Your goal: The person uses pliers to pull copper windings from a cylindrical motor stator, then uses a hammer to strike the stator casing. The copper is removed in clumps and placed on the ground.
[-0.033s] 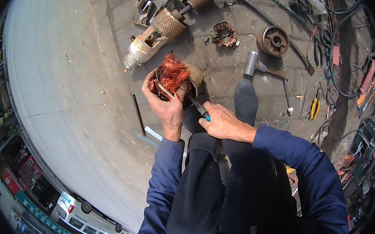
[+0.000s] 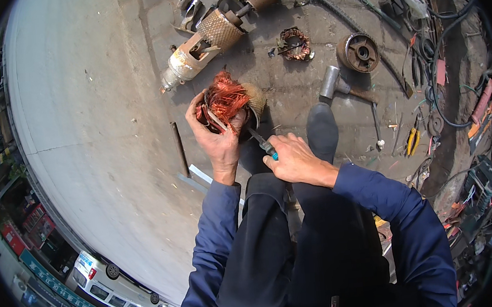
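Note:
My left hand is wrapped round a motor part with a frayed bundle of copper wire spilling from it. A rounded, textured metal shell sits against the bundle's right side. In my right hand is a screwdriver with a grey and teal handle. Its shaft points up and left toward the underside of the motor part; the tip is hidden near my left thumb. The part is held just beyond my knees, above the ground.
A hammer lies by my right shoe. Farther off are a copper coil ring, a rusty metal wheel and a patterned cylindrical assembly. Yellow-handled pliers and cables lie at the right; a metal rod is at the left.

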Demonstrator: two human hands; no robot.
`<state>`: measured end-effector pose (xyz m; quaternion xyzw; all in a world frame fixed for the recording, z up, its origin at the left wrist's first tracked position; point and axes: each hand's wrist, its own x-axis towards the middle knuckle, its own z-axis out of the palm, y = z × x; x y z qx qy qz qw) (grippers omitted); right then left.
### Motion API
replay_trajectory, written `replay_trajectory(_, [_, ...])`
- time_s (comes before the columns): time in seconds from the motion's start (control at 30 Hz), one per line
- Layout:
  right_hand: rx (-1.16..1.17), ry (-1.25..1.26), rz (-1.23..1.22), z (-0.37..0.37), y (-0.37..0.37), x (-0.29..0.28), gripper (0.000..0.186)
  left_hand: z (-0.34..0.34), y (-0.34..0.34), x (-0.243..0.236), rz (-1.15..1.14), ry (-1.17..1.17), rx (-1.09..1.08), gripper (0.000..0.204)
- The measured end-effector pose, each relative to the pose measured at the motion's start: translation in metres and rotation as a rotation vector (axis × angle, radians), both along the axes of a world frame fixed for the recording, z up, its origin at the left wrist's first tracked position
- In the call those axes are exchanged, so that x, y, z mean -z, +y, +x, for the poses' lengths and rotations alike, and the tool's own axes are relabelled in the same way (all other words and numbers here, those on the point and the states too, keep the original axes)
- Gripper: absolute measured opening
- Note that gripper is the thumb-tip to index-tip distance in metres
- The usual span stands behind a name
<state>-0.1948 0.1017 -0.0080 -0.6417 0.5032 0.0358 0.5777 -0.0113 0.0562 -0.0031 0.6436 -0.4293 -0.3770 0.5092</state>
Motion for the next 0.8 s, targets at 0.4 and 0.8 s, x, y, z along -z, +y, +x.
replay_trajectory(0.4, [-0.031,-0.153,0.872,-0.037,-0.050,-0.018,0.033,0.018,0.007,0.008,-0.010,0.061,0.057,0.088])
replay_trajectory(0.8, [-0.045,-0.178,0.968,-0.047,-0.087,-0.016,0.039,0.026,0.004,0.009,-0.003,-0.028,0.111,0.091])
